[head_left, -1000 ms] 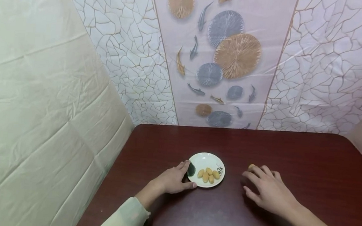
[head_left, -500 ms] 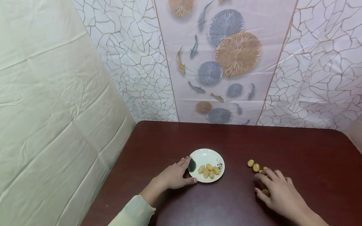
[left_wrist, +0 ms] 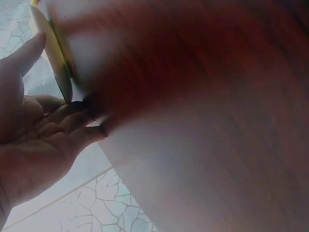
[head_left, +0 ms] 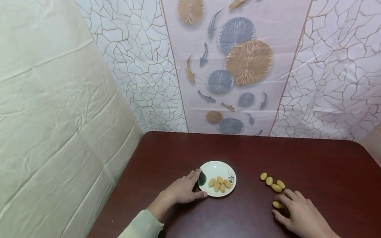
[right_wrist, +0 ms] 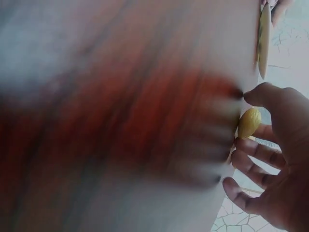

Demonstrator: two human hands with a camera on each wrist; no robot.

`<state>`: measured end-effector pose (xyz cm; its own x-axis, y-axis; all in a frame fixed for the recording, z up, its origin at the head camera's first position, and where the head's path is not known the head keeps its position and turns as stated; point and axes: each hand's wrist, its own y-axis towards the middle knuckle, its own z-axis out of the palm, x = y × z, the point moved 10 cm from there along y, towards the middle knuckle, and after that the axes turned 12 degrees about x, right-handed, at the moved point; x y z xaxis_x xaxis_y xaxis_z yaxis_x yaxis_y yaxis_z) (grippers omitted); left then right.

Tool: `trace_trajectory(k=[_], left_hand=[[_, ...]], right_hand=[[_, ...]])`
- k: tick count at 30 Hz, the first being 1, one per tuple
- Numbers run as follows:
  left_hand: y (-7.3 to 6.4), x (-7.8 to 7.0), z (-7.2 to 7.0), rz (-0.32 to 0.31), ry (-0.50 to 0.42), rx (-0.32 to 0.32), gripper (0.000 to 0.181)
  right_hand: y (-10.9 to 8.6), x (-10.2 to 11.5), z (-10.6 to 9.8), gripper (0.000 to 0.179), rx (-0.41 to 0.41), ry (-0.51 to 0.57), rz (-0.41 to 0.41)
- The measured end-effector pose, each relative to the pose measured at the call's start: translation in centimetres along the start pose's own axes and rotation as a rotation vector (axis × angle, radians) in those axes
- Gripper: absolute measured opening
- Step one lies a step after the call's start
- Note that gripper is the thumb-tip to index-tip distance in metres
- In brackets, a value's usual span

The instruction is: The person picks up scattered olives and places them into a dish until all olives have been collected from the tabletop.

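My left hand [head_left: 185, 188] rests at the left side of a small white plate [head_left: 216, 165], fingers at its left rim and thumb at its front rim. The thumb meets the plate edge in the left wrist view. Several small yellow oval fruits [head_left: 217, 187] lie together on the plate. My right hand [head_left: 298, 213] is low over the table, its thumb and index finger apart on either side of a loose yellow oval fruit [right_wrist: 249, 123]. That fruit lies on the table between the fingertips. Beyond the hand, several more loose yellow fruits [head_left: 269, 181] form a slanting row.
The dark red-brown tabletop [head_left: 236, 225] runs back to a patterned cloth backdrop [head_left: 234, 63]. A pale cloth wall [head_left: 60, 124] borders the left. Bare tabletop separates the plate from the loose fruits. A dark green patch and a small plant print mark the plate.
My right hand has moved right and towards me, uncovering the row of loose fruits, and its thumb and index finger now flank the nearest one. The left hand stays at the plate.
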<state>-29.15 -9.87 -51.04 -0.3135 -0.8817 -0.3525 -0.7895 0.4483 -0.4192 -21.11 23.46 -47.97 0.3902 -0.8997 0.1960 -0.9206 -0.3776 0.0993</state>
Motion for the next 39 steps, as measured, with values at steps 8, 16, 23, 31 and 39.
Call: trace_trajectory(k=[8, 16, 23, 31, 39], left_hand=[[0.3, 0.1, 0.0, -0.007, 0.018, 0.014, 0.101], [0.3, 0.1, -0.4, -0.011, 0.008, -0.007, 0.103], [0.4, 0.1, -1.1, -0.01, 0.018, -0.045, 0.107], [0.8, 0.0, -0.9, 0.001, 0.052, -0.019, 0.116], [1.0, 0.2, -1.2, -0.012, 0.05, -0.031, 0.114]], right_hand=[[-0.4, 0.5, -0.8, 0.029, -0.104, -0.055, -0.054], [-0.1, 1.3, -1.6, 0.031, -0.143, -0.059, -0.077], [0.7, 2.4, -2.1, 0.032, -0.171, -0.037, -0.106], [2.1, 4.1, -2.0, 0.029, -0.175, 0.007, -0.146], [3.9, 6.2, -2.6, 0.03, -0.216, 0.008, -0.234]])
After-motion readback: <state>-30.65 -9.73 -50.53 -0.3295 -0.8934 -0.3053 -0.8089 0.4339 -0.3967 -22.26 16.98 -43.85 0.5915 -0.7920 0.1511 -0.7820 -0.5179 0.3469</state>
